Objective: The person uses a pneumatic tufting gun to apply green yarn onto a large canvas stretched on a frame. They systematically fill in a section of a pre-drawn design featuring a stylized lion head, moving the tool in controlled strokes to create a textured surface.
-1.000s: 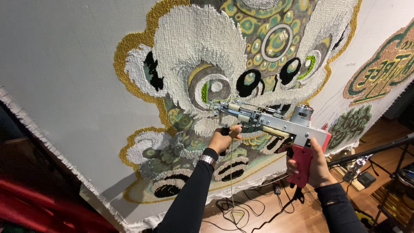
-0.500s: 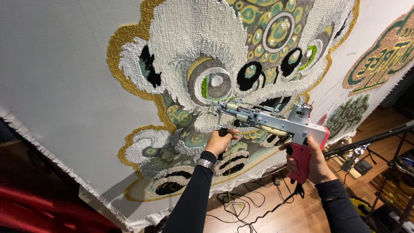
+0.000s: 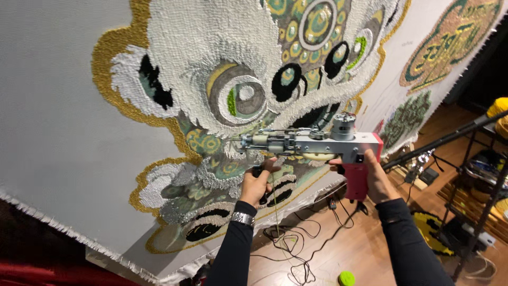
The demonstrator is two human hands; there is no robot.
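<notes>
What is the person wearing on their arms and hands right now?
Both arms are covered by snug, long black sleeves reaching the wrists. The left hand is bare, with a silver metal-link band at its wrist. The right hand is bare too, with no band or glove visible.
</notes>
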